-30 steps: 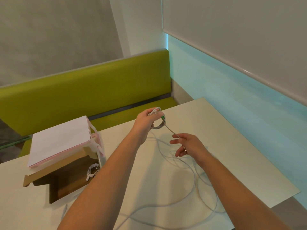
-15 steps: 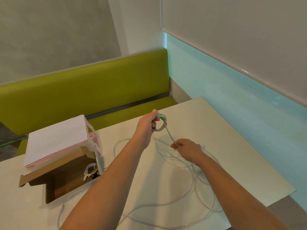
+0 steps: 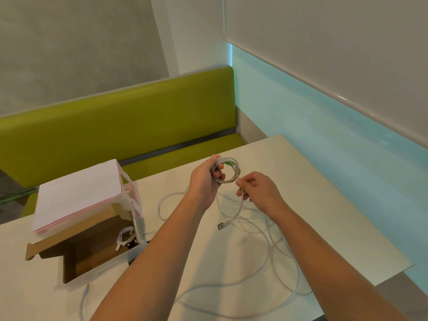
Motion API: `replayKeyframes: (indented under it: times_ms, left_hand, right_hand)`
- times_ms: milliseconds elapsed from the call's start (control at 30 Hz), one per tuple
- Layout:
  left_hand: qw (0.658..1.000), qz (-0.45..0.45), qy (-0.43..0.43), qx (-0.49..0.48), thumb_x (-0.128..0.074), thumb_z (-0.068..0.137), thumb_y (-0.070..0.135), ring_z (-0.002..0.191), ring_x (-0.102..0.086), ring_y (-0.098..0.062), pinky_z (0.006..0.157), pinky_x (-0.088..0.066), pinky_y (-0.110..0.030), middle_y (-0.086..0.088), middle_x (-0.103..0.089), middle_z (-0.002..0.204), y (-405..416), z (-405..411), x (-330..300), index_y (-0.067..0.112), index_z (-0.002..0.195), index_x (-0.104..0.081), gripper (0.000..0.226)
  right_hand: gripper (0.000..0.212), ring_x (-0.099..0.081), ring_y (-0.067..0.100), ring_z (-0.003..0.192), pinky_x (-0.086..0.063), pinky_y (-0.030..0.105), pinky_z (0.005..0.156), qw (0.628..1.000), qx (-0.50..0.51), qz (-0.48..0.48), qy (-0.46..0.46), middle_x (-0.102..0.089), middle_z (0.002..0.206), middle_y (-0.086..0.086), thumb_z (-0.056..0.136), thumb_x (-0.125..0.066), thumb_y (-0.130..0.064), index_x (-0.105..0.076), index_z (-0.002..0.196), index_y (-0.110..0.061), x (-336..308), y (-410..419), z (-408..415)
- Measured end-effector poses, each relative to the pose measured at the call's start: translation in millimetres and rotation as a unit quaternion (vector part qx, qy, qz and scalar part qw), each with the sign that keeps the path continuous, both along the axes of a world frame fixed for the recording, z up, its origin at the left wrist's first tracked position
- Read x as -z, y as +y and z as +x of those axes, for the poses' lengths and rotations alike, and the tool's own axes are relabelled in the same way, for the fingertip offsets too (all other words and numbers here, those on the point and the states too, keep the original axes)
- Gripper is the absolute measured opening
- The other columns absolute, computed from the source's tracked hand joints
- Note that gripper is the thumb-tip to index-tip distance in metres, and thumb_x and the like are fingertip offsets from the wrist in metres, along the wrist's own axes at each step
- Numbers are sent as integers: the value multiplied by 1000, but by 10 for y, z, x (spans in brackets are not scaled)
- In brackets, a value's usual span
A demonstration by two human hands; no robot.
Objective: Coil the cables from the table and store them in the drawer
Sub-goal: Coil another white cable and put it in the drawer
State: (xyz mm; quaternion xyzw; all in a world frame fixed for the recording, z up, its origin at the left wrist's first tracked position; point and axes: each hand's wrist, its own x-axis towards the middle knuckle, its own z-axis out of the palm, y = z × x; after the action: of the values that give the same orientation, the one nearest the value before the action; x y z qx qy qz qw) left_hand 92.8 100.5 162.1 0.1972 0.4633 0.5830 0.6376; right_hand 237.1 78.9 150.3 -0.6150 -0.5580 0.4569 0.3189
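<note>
My left hand (image 3: 205,179) grips a small coil of white cable (image 3: 228,171) with a green connector at its top, held above the pale table (image 3: 324,216). My right hand (image 3: 257,189) pinches the same cable's loose tail just below the coil; the tail hangs down and ends in a USB plug (image 3: 221,226). Another long white cable (image 3: 266,258) lies in loose loops on the table under my forearms. At the left stands an open cardboard drawer (image 3: 92,256) with a coiled white cable (image 3: 126,237) inside.
A white and pink box top (image 3: 76,193) sits over the drawer. A green bench (image 3: 115,121) runs behind the table. The wall lies to the right, with the table's right edge close to it.
My right hand rose toward the coil in my left hand, adding a loop. The cable's tail shortened, and its USB plug now hangs free below my right hand.
</note>
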Motion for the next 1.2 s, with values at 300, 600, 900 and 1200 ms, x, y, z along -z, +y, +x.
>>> replayKeyframes:
  times_ms: [300,600,900,1200]
  left_hand:
    - [991,10,87,98,-54,100,29,67,-58,-13,76,-52,-29,-3,-64,79,-28,-116,34,8,100,-63,23]
    - [940,-1,258,222,-57,98,29,89,-69,-16,82,-58,-29,-6,-72,97,-122,-267,93,12,116,-70,28]
    - [974,-15,205,96,-64,93,16,79,-70,-21,71,-59,-24,-14,-73,90,-99,-298,124,3,108,-72,22]
    - [989,-49,79,118,-62,93,13,73,-69,-13,66,-59,-20,0,-74,93,-176,-251,140,4,96,-73,15]
  right_hand:
    - [18,-71,20,82,-53,35,80,998,1,-18,67,-76,90,-5,98,-55,-26,-63,113,-20,-37,45,148]
    - [16,-58,5,62,-41,6,51,998,38,48,15,-74,83,-3,95,-61,-22,-73,105,-22,17,91,221]
    - [11,-60,10,70,-51,19,64,1000,-19,-8,23,-76,88,-2,88,-69,-25,-77,95,-20,138,51,319]
    - [20,-74,27,82,-61,31,76,971,97,-38,216,-74,94,14,92,-65,-15,-69,106,-1,142,58,256]
